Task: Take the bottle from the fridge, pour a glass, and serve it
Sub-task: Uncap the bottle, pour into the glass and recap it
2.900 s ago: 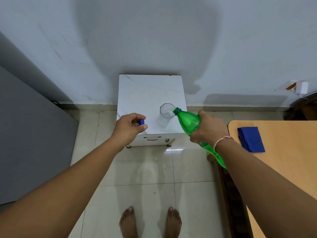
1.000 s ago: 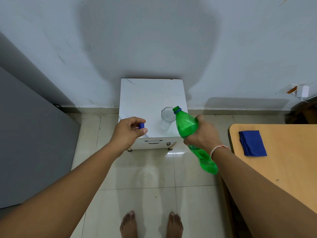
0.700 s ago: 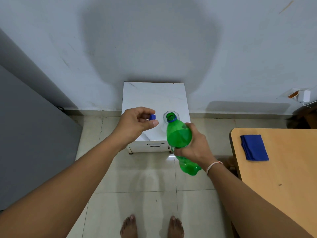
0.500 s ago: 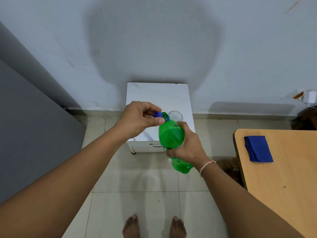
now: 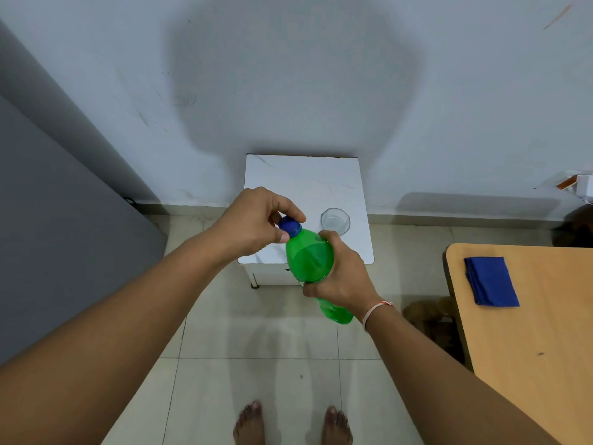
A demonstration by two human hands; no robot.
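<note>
My right hand [image 5: 341, 277] grips the middle of a green plastic bottle [image 5: 309, 258], held nearly upright in the air in front of the small white cabinet [image 5: 288, 184]. The blue cap [image 5: 289, 227] sits on the bottle's neck, pinched between the thumb and fingers of my left hand [image 5: 256, 224]. A clear glass [image 5: 335, 220] with liquid in it stands on the cabinet top near its front right corner, just beyond the bottle.
A grey fridge side [image 5: 48, 220] fills the left. A wooden table [image 5: 539, 332] at the right carries a folded blue cloth [image 5: 491, 281]. My bare feet [image 5: 292, 423] stand on the tiled floor. A wall socket [image 5: 580, 184] is at far right.
The bottle was tipped over the glass, then came upright and back toward me. My left hand brought the blue cap onto the bottle's neck.
</note>
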